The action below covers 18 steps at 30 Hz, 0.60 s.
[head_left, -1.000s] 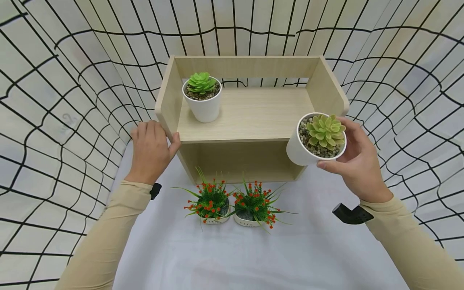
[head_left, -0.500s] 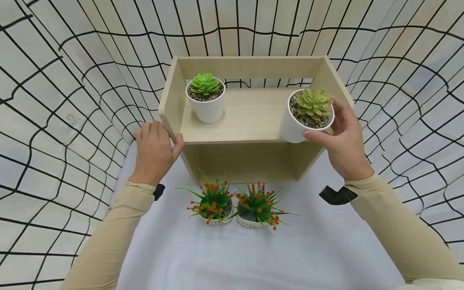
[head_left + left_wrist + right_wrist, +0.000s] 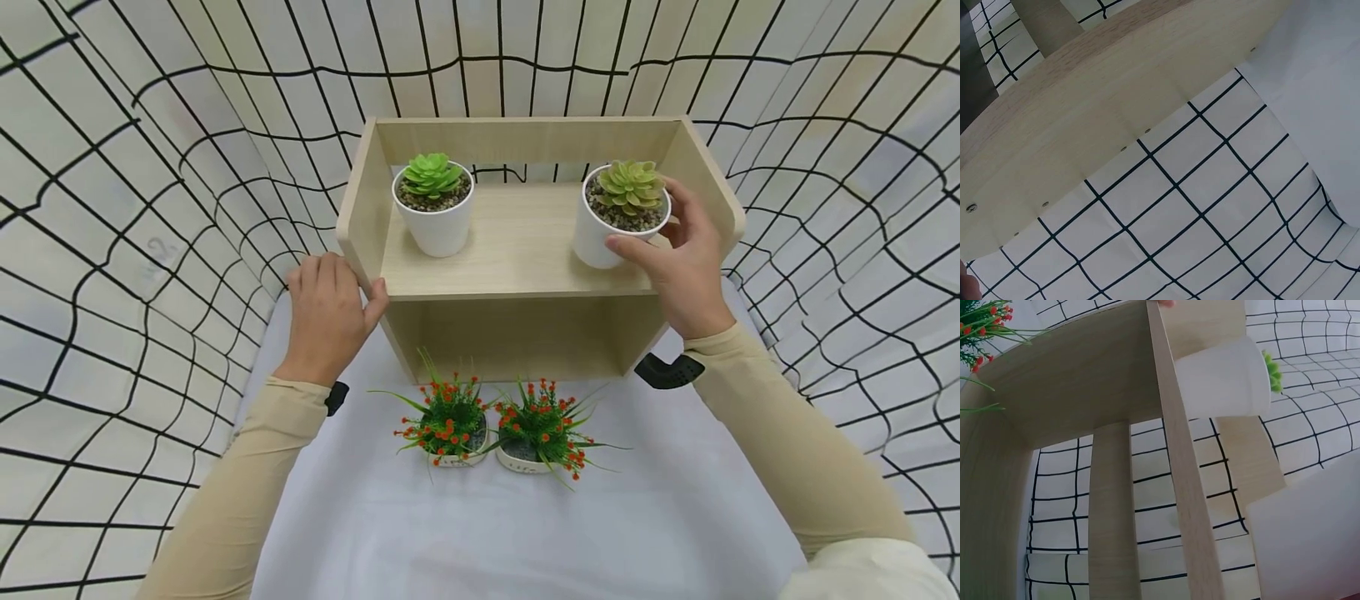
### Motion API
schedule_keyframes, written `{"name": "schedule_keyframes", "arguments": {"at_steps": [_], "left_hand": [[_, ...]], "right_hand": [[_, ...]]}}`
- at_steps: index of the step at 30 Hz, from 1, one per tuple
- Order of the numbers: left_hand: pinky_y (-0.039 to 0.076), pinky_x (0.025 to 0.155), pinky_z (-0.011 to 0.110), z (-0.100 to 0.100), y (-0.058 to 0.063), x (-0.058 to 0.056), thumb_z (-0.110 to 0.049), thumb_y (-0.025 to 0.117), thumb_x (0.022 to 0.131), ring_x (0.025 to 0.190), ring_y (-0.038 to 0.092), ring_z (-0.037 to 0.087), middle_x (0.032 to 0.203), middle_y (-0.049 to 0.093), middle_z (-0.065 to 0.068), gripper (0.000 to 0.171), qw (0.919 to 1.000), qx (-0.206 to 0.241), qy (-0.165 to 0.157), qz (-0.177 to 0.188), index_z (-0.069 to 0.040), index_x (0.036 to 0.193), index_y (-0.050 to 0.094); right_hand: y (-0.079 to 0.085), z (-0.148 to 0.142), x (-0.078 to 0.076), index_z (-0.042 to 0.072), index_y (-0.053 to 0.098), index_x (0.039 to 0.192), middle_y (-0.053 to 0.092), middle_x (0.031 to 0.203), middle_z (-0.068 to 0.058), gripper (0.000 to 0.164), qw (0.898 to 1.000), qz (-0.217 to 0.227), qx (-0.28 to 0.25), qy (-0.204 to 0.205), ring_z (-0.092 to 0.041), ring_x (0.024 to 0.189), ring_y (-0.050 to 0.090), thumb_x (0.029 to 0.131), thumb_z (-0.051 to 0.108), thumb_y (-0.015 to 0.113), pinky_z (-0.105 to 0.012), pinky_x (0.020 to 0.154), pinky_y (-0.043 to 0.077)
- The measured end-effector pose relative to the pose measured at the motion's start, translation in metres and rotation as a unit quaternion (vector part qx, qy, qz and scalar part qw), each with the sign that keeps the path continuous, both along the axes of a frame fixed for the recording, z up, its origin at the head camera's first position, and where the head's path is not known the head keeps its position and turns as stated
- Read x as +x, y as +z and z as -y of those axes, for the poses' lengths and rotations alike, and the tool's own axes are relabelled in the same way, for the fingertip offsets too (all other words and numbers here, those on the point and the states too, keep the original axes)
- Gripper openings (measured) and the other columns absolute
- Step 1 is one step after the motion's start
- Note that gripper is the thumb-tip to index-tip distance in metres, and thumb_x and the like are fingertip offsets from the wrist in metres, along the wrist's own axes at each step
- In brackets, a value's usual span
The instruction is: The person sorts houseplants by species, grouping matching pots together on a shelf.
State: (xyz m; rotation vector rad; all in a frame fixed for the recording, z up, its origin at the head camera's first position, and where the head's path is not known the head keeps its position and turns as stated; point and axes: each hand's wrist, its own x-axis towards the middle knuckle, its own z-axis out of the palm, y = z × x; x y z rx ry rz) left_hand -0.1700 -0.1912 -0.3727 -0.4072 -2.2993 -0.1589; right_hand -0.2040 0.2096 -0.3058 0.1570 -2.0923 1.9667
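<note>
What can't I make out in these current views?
Head: how the right hand touches the far side of the held pot, hidden by the pot and its succulent.
Head: lettering on the left flower planter, too small to read.
Left wrist: most of the left hand, cut off by the left edge.
Right wrist: that succulent, beyond the right edge.
</note>
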Motion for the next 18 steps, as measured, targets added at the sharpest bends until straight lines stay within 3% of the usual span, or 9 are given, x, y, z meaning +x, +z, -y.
{"name": "schedule_keyframes", "arguments": {"at_steps": [6, 18], "left_hand": [[0.028, 0.079, 0.05, 0.0, -0.001, 0.0, -0.025, 0.049, 0.103, 0.086, 0.04, 0.041, 0.087, 0.053, 0.026, 0.036, 1.0, -0.001, 0.0, -0.008, 0.007, 0.085, 0.049], [0.029, 0.079, 0.049, 0.0, 0.0, 0.001, -0.023, 0.05, 0.102, 0.086, 0.041, 0.04, 0.087, 0.053, 0.024, 0.034, 1.0, 0.001, 0.003, -0.004, 0.007, 0.085, 0.05]], "right_hand": [[-0.005, 0.001, -0.015, 0.033, 0.054, 0.145, 0.057, 0.139, 0.007, 0.08, 0.999, 0.014, 0.03, -0.036, -0.017, 0.117, 0.056, 0.076, 0.017, 0.09, -0.03, 0.098, 0.042], [-0.014, 0.006, -0.035, 0.035, 0.052, 0.148, 0.056, 0.141, 0.007, 0.081, 0.997, 0.028, 0.039, -0.056, -0.013, 0.117, 0.055, 0.077, 0.025, 0.09, -0.027, 0.097, 0.044]]}}
